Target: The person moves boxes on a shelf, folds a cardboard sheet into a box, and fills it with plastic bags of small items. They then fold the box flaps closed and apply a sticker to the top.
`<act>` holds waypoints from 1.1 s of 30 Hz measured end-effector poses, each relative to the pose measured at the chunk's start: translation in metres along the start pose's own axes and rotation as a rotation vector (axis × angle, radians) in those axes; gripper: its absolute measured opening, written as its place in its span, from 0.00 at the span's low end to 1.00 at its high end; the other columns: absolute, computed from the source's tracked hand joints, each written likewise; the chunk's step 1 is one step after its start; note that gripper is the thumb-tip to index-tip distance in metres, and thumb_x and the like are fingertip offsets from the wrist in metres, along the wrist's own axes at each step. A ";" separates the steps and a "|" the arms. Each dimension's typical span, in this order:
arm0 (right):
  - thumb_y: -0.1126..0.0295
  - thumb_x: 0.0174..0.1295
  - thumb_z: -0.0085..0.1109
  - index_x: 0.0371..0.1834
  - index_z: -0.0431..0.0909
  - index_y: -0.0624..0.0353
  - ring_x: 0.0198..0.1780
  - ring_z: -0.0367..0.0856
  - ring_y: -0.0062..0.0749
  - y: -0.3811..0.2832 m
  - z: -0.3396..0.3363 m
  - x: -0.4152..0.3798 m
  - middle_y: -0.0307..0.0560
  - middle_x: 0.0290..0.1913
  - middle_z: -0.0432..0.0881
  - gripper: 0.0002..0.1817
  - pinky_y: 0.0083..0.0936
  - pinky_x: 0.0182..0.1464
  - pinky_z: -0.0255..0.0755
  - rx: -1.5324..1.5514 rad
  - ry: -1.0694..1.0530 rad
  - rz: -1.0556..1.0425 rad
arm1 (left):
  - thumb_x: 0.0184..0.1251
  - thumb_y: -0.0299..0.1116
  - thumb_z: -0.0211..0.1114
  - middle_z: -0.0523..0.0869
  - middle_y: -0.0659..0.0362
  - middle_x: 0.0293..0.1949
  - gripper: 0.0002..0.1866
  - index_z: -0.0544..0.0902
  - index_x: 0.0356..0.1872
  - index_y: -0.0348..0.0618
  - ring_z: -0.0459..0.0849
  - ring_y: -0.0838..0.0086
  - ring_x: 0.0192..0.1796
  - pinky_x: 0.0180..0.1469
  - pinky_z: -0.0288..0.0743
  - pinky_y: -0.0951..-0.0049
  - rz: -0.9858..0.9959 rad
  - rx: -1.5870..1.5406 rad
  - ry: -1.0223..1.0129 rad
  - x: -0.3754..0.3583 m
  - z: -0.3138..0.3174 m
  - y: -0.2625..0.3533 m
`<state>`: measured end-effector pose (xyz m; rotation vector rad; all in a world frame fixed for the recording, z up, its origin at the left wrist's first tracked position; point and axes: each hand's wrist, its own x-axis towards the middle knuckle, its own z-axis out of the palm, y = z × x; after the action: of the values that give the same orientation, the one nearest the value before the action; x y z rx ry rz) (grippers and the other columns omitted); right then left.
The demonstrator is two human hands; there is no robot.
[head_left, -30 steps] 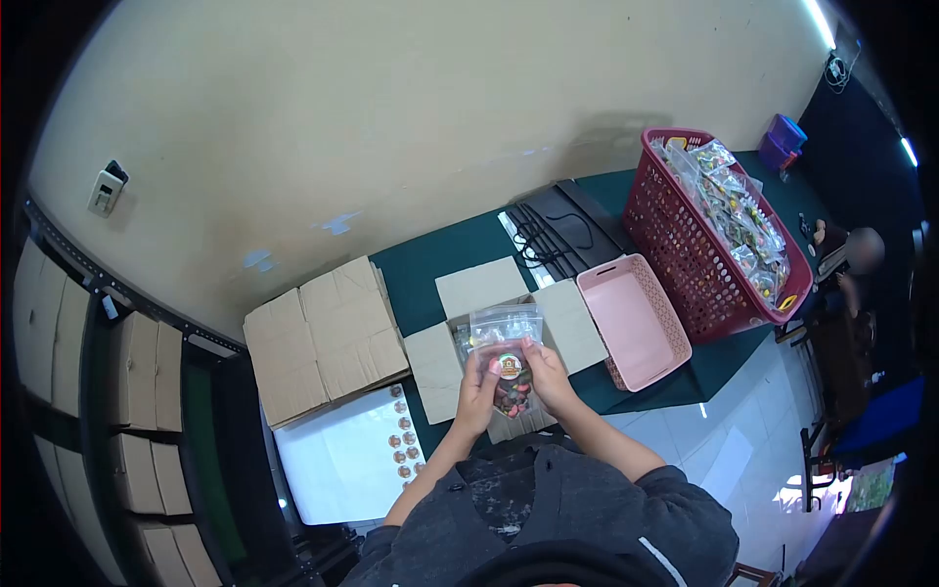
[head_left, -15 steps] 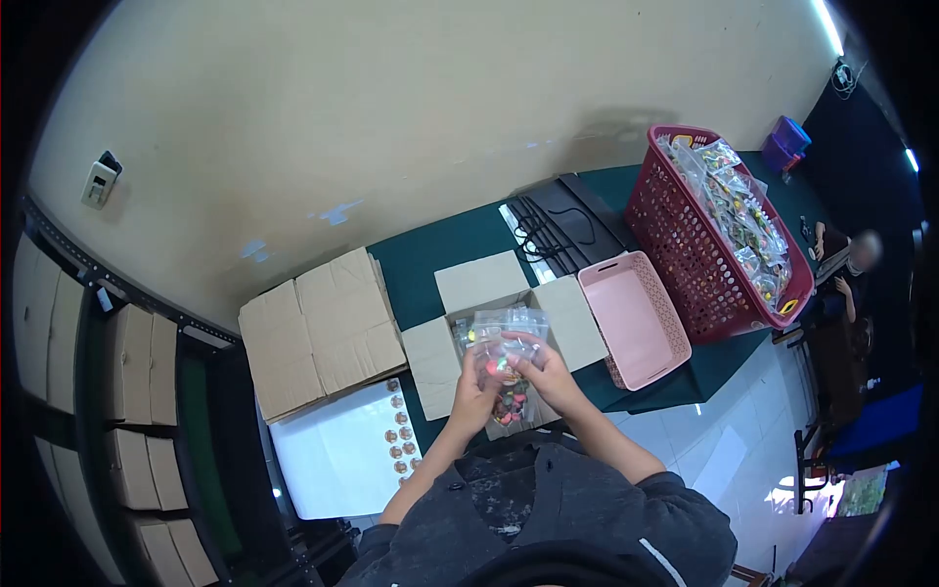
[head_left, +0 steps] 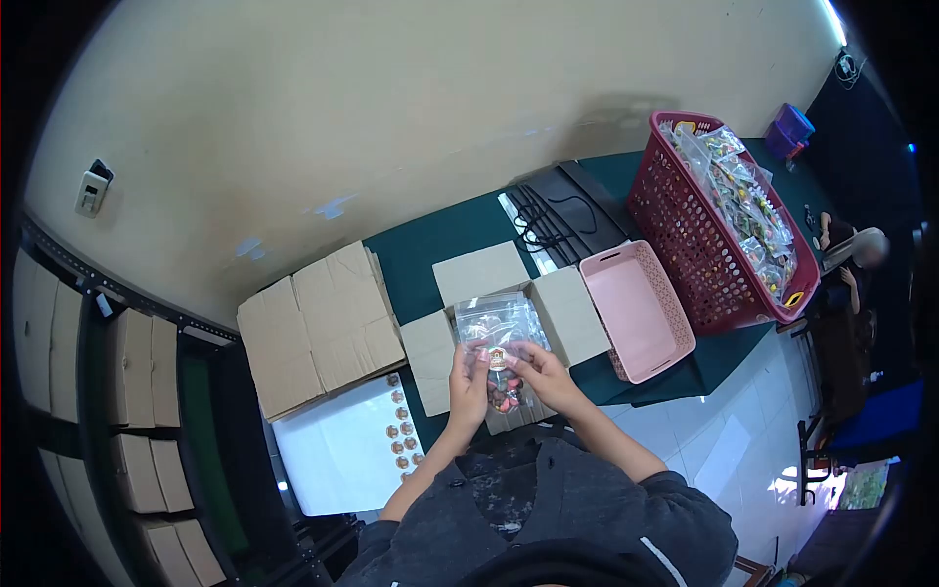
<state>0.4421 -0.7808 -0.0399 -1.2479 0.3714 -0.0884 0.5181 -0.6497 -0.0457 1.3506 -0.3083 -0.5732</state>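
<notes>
A clear zip bag [head_left: 505, 393] with pink, brown and other coloured pieces is held between both hands above the open cardboard box [head_left: 569, 311]. My left hand [head_left: 469, 389] grips its left side and my right hand [head_left: 544, 377] its right side. A small round sticker [head_left: 497, 359] lies on the front of the bag, with both thumbs at its edges. Behind it, more clear plastic bags [head_left: 501, 313] show at the box opening; how many lie inside is hidden.
A pink basket [head_left: 641, 313] stands right of the box, beside a tall maroon basket [head_left: 685, 254] full of bags. Flattened cartons [head_left: 323, 328] and a white sticker sheet [head_left: 337, 455] are left. Behind lies a black item with cords [head_left: 567, 220]. Another person [head_left: 849, 256] is far right.
The held bag has turned flat and upright, and its round sticker now shows between my thumbs. My hands have shifted slightly. The view has tilted a little.
</notes>
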 end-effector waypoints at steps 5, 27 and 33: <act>0.69 0.65 0.54 0.53 0.72 0.65 0.40 0.76 0.18 -0.017 -0.001 0.004 0.39 0.42 0.79 0.16 0.17 0.44 0.71 0.081 0.077 -0.083 | 0.73 0.41 0.48 0.77 0.58 0.46 0.18 0.65 0.56 0.39 0.75 0.79 0.45 0.39 0.71 0.81 0.170 0.160 0.008 0.000 -0.005 -0.008; 0.64 0.68 0.46 0.44 0.78 0.65 0.36 0.79 0.27 -0.029 -0.012 -0.007 0.45 0.30 0.81 0.16 0.28 0.48 0.69 -0.378 -0.172 -0.156 | 0.73 0.45 0.46 0.77 0.53 0.47 0.19 0.73 0.46 0.36 0.76 0.71 0.48 0.53 0.68 0.69 0.032 -0.024 -0.152 0.005 -0.023 -0.002; 0.62 0.67 0.48 0.55 0.74 0.65 0.44 0.77 0.35 -0.030 0.015 -0.004 0.54 0.46 0.78 0.20 0.26 0.50 0.69 -0.718 0.011 -0.607 | 0.65 0.49 0.57 0.44 0.49 0.68 0.39 0.48 0.67 0.38 0.56 0.55 0.67 0.64 0.60 0.57 0.531 0.549 -0.066 -0.013 -0.003 0.001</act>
<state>0.4469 -0.7757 -0.0068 -2.0427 0.0066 -0.5152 0.5092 -0.6401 -0.0439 1.6865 -0.8951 -0.0803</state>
